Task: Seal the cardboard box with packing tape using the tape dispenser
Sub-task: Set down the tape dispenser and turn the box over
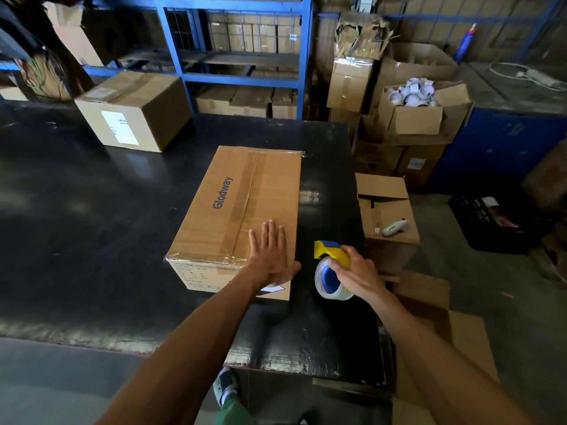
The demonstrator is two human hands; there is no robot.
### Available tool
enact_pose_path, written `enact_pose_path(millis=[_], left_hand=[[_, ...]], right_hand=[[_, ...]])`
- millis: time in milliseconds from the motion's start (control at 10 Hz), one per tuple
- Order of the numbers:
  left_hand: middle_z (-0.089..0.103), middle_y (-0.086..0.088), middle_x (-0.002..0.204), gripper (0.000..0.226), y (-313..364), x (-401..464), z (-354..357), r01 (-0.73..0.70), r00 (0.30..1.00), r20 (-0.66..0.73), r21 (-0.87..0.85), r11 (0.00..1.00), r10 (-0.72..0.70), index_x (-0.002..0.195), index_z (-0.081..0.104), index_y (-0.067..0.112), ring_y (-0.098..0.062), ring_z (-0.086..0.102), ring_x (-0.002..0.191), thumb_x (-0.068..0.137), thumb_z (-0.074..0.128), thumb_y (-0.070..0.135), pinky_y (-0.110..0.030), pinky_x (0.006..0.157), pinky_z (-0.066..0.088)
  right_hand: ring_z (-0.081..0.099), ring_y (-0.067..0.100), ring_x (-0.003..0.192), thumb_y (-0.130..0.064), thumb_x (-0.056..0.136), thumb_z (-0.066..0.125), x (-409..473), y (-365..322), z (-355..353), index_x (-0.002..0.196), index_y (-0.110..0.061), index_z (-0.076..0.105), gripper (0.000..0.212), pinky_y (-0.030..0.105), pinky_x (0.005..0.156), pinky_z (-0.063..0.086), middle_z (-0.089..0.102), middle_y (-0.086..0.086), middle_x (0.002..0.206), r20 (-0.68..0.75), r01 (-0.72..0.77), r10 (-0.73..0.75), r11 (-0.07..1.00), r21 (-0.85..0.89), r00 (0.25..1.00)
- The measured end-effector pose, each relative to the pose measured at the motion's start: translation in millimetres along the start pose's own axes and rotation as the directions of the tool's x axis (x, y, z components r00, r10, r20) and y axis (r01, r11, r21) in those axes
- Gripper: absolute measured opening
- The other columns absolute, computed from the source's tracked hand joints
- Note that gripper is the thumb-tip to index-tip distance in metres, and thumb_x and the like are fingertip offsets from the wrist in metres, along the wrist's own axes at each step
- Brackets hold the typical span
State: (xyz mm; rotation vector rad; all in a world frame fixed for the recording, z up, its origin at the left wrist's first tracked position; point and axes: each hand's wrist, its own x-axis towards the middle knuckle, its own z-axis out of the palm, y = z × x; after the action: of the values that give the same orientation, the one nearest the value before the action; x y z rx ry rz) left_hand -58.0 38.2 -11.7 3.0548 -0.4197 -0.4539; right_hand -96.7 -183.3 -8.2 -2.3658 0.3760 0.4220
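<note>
My right hand [357, 273] was curled tight round the tape dispenser [331, 269], just beside the cardboard box [239, 216] on the black table [92, 210]; my left hand [271, 256] lay flat, fingers spread, on its near top corner. I judged the box could slide if that palm eased, wrinkling the tape

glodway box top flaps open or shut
Shut: the Glodway box has both top flaps lying flat, clear tape along the centre seam, and the left hand flat on top.
</note>
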Motion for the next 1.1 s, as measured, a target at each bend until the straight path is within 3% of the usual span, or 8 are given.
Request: enact_pose_path(millis=[200,300,400,600,700,800,900,1100], left_hand=[[-0.024,-0.025,0.162,0.100,1,1,4,0.019,1.000,-0.025,0.017,1.000,-0.018,0.155,-0.016,0.002,-0.040,-0.024,0.150,0.094,0.028,0.067,-0.065,0.119,-0.007],[-0.025,-0.025,0.161,0.101,0,2,5,0.008,1.000,-0.028,0.021,1.000,-0.008,0.155,-0.018,0.002,-0.040,-0.025,0.149,0.094,0.027,0.069,-0.065,0.118,-0.006],[-0.027,-0.025,0.161,0.101,0,2,5,0.001,1.000,-0.014,0.022,1.000,-0.001,0.154,-0.019,0.002,-0.040,-0.026,0.148,0.094,0.026,0.069,-0.066,0.118,-0.006],[-0.027,-0.025,0.160,0.101,-1,3,7,-0.012,0.999,-0.032,0.001,1.000,0.012,0.154,-0.018,0.002,-0.040,-0.026,0.148,0.094,0.025,0.070,-0.066,0.118,-0.006],[-0.026,-0.025,0.161,0.101,-2,2,8,-0.010,0.999,-0.042,0.009,1.000,0.011,0.154,-0.017,0.002,-0.041,-0.025,0.149,0.093,0.024,0.071,-0.067,0.118,-0.006],[-0.025,-0.025,0.161,0.102,-3,1,9,-0.014,0.998,-0.054,-0.007,1.000,0.014,0.154,-0.017,0.002,-0.040,-0.025,0.149,0.093,0.025,0.072,-0.066,0.118,-0.006],[-0.025,-0.024,0.162,0.112,0,-2,10,-0.020,0.998,-0.062,-0.084,0.996,0.015,0.155,-0.016,0.003,-0.038,-0.026,0.149,0.087,0.023,0.082,-0.064,0.119,-0.008],[-0.028,-0.028,0.159,0.135,-6,-11,-12,0.154,0.959,-0.215,-0.151,0.977,-0.184,0.153,-0.016,-0.001,-0.041,-0.032,0.146,0.069,0.015,0.100,-0.063,0.117,-0.017]], right_hand=[[0.051,0.039,0.125,-0.035,0.103,0.041,14,15,24,0.139,-0.014,0.049,0.043,0.040,0.106,0.034,0.060,0.018,0.133,-0.028,0.069,-0.075,0.982,-0.175,0.997],[0.057,0.038,0.114,-0.024,0.103,0.038,19,28,32,0.116,-0.009,0.063,0.032,0.039,0.101,0.035,0.068,0.020,0.112,-0.046,0.044,-0.057,0.969,-0.241,0.997],[0.056,0.035,0.114,-0.014,0.102,0.039,20,32,35,0.113,-0.008,0.064,0.028,0.033,0.100,0.027,0.068,0.017,0.115,-0.065,-0.058,0.043,0.969,-0.239,0.997],[0.062,0.040,0.102,-0.024,0.099,0.053,25,58,51,0.101,-0.001,0.071,0.029,0.036,0.077,0.043,0.069,0.026,0.105,-0.173,-0.177,0.170,0.984,-0.027,0.970],[0.063,0.041,0.096,-0.024,0.097,0.056,25,59,55,0.094,0.002,0.070,0.029,0.036,0.071,0.041,0.069,0.028,0.099,-0.172,-0.206,0.209,0.978,0.033,0.963],[0.060,0.038,0.113,-0.029,0.095,0.058,28,51,47,0.112,-0.004,0.068,0.032,0.039,0.088,0.048,0.066,0.023,0.116,-0.130,-0.241,0.238,0.970,-0.009,0.963],[0.042,0.032,0.136,-0.036,0.095,0.060,34,28,30,0.146,-0.013,0.043,0.059,0.041,0.109,0.035,0.046,0.014,0.147,-0.092,-0.202,0.195,0.977,-0.073,0.976],[0.006,0.018,0.150,-0.054,0.099,0.042,61,-63,1,0.155,-0.031,0.023,0.064,0.045,0.119,0.013,0.012,-0.006,0.164,-0.103,0.210,-0.237,0.952,-0.222,0.966]])
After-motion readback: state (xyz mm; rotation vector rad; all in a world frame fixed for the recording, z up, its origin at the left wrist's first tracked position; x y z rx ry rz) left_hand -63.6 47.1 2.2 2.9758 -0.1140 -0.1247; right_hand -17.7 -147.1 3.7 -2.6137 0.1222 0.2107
